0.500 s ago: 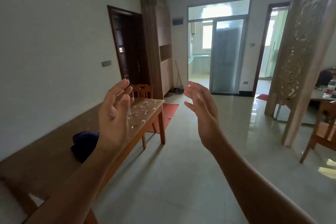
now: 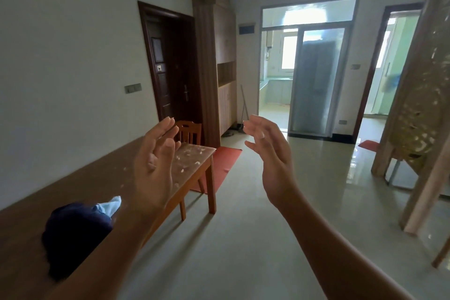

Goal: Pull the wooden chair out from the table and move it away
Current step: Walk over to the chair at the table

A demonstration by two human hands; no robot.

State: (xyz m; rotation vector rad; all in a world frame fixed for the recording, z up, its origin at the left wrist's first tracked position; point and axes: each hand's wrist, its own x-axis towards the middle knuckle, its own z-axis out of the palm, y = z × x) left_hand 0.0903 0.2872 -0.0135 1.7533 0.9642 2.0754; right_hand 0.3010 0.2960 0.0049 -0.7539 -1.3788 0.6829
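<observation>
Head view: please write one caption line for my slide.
Both open hands, left hand and right hand, raised toward wooden chair at table's far end.

A home's living and dining room: a long wooden table (image 2: pixel 80 178) along the wall, a chair (image 2: pixel 188 132) at its far end, dark entry door (image 2: pixel 170 68), tall cabinet (image 2: pixel 214 56), red mat (image 2: pixel 225 161), glossy tiled floor (image 2: pixel 280 202).

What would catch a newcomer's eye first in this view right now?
Two raised, open hands fill the middle: left hand over the long wooden table, right hand over bare floor. Beyond them, the wooden chair stands at the table's far end, untouched, and a dark bundle lies on the near tabletop.
</observation>
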